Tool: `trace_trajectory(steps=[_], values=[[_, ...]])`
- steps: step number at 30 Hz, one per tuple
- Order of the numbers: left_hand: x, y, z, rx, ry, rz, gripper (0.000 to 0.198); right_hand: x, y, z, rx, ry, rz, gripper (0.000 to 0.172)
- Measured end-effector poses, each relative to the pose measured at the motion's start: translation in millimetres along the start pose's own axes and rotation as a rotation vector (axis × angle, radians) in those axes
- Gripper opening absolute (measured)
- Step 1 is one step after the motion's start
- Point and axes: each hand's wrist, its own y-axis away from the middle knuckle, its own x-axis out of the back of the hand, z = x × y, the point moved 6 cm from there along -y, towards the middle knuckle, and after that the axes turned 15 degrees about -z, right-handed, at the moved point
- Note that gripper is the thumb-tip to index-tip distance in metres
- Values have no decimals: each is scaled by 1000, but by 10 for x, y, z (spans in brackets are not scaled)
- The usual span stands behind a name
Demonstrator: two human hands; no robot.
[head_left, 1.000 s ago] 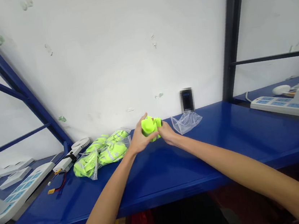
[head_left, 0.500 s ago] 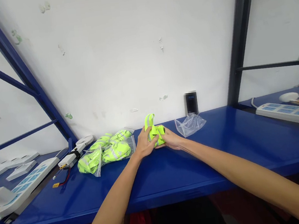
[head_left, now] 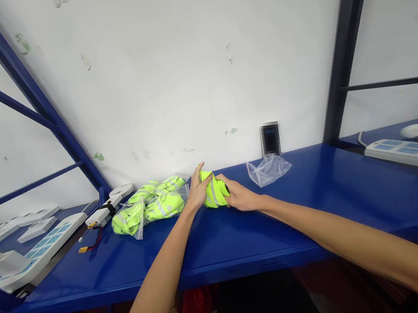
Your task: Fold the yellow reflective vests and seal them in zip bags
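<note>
No text, label, brand or number can be read. Any lettering on the blue-paneled power strip [head_left: 44, 252] at the view's left, or on the white power strip [head_left: 408, 151] at its right, is too small to make out; the black device [head_left: 271, 139] is pixelated.

bundle [head_left: 215, 192]: creased cloth | tabletop [head_left: 279, 229]: smooth, glossy | bag [head_left: 270, 170]: clear, shiny plastic | wall [head_left: 161, 81]: matt

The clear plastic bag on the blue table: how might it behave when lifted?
The clear plastic bag would probably flop, as it lies crumpled. It is likely light, being thin and see-through. Its shiny surface may slip.
</note>
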Motion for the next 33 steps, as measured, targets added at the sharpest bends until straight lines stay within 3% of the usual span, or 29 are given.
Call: trace_trajectory(steps=[3,9,15,18,22,27,30,33], values=[[7,26,31,-17,-129,-40,48,9,32,-87,40,229,17,48],[-125,41,-30,71,-128,-426,55,-56,68,-62,30,529,-100,60],[-251,84,46,-20,-130,-709,53,-74,98,25,165,775,-227,56],[-316,86,106,-24,-182,-778,53,-37,242,-18,222,765,-279,53],[-455,129,215,-14,-312,-844,52,-2,549,-151,109,608,-315,59],[-499,290,365,-30,-360,-809,48,-28,661,-257,-62,444,-89,38],[-450,395,380,16,-303,-887,40,-87,575,-288,13,465,-33,29],[-418,447,385,8,-325,-943,49,-167,547,-348,142,565,-125,27]])
